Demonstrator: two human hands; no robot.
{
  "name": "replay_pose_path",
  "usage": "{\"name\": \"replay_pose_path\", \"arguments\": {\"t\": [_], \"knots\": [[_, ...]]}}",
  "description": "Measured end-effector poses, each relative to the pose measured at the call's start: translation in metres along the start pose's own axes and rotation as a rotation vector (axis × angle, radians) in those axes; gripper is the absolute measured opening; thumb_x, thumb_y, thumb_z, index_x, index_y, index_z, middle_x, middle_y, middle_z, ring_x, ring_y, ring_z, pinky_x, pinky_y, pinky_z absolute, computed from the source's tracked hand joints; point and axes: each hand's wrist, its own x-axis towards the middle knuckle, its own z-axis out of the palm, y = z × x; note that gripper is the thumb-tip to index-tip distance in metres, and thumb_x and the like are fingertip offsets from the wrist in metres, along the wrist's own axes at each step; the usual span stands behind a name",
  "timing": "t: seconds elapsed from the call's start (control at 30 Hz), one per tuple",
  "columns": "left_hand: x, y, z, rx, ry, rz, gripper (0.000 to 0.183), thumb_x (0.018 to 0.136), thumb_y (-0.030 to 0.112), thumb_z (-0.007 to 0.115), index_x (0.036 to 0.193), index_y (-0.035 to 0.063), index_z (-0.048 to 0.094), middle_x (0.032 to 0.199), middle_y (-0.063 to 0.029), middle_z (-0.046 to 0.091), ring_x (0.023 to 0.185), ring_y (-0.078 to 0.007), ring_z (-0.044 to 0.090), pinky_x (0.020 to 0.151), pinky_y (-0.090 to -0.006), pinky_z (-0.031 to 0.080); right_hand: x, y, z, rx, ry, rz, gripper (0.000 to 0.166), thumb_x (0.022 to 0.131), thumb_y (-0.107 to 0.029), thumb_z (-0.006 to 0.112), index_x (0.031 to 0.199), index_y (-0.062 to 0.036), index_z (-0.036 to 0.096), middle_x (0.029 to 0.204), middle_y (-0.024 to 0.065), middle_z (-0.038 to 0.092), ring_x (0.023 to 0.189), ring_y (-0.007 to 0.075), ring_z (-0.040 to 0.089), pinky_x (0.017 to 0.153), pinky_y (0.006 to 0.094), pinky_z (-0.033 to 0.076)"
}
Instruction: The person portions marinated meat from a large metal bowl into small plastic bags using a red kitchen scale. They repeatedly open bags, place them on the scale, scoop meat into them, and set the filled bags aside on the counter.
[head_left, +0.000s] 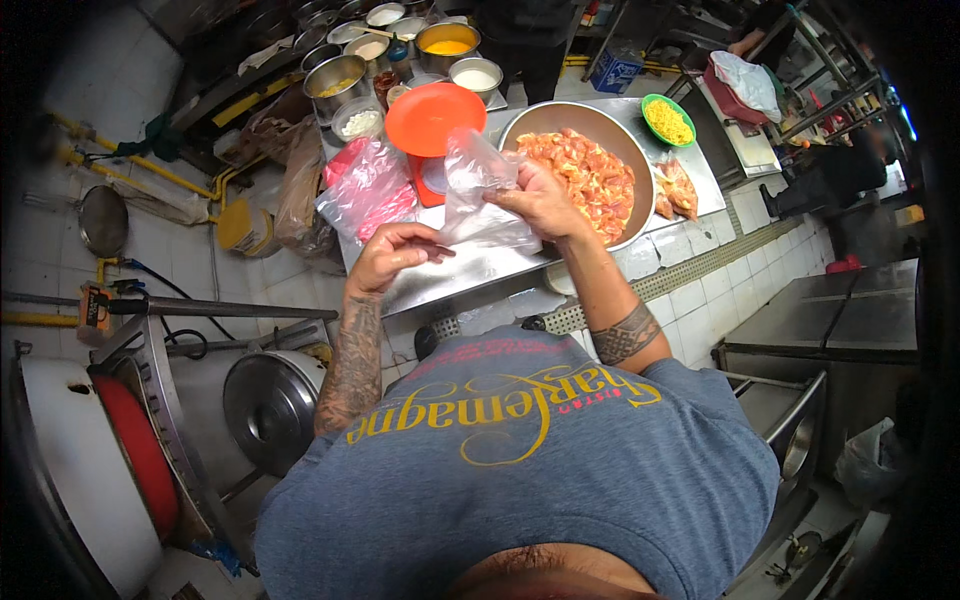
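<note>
A clear plastic bag (480, 165) hangs from my right hand (546, 199), pinched between thumb and fingers above a steel table (420, 281). Near the bag's lower left corner is my left hand (394, 255), its fingers curled and the thumb apart from them. I see nothing held in it; whether its fingertips touch the bag is unclear. Behind the bag stands an orange kitchen scale (436, 118) with a round pan. To the right, a wide metal bowl (641, 165) holds raw cut chicken pieces (592, 180). A filled clear bag of meat (677, 191) lies beyond its right side.
Pink and clear plastic bags (367, 187) lie left of the scale. A green bowl (687, 112) of yellow shreds sits at the far right. Several steel pots (336, 86) crowd the back left. A lidded pot (270, 412) is low on my left. Other people stand beyond the table.
</note>
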Motion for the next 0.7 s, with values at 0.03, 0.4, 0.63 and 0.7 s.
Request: {"name": "replay_pose_path", "arguments": {"t": [0.03, 0.4, 0.63, 0.7], "knots": [[-0.007, 0.012, 0.005, 0.129, 0.027, -0.162, 0.037, 0.076, 0.005, 0.062, 0.111, -0.0051, 0.058, 0.105, -0.0135, 0.063, 0.104, -0.0202, 0.058, 0.093, -0.0309, 0.043, -0.001, -0.006, -0.002, -0.033, -0.053, 0.034, 0.037, 0.083, -0.004, 0.065, 0.118, 0.0001, 0.052, 0.108, 0.0043, 0.061, 0.095, 0.0096, 0.057, 0.083, 0.0246, 0.046], [0.026, 0.042, 0.026, 0.197, 0.346, 0.199, 0.018, 0.086, 0.014, 0.065, 0.088, -0.0034, 0.067, 0.075, -0.0040, 0.065, 0.066, -0.0077, 0.057, 0.061, -0.0213, 0.046, 0.007, -0.019, -0.026, -0.519, -0.095, 0.059, 0.027, 0.075, -0.010, 0.076, 0.093, -0.0027, 0.057, 0.086, -0.0021, 0.058, 0.079, 0.0052, 0.055, 0.070, 0.0214, 0.046], [0.032, 0.020, 0.022, 0.424, 0.542, 0.278, 0.027, 0.089, 0.024, 0.063, 0.078, -0.0004, 0.066, 0.067, 0.0014, 0.060, 0.052, -0.0029, 0.047, 0.046, -0.0193, 0.037, -0.001, -0.010, -0.041, -0.491, 0.073, -0.123, 0.035, 0.073, -0.006, 0.077, 0.102, -0.0023, 0.057, 0.090, -0.0020, 0.057, 0.084, 0.0051, 0.054, 0.074, 0.0212, 0.045], [0.027, 0.021, 0.016, 0.395, 0.543, 0.121, 0.026, 0.090, 0.023, 0.063, 0.079, -0.0003, 0.066, 0.064, 0.0031, 0.058, 0.050, -0.0014, 0.043, 0.043, -0.0188, 0.032, -0.004, -0.012, -0.042, -0.760, 0.124, -0.178, 0.052, 0.070, -0.020, 0.080, 0.112, -0.0026, 0.056, 0.109, 0.0063, 0.058, 0.103, 0.0161, 0.055, 0.090, 0.0305, 0.043]]}}
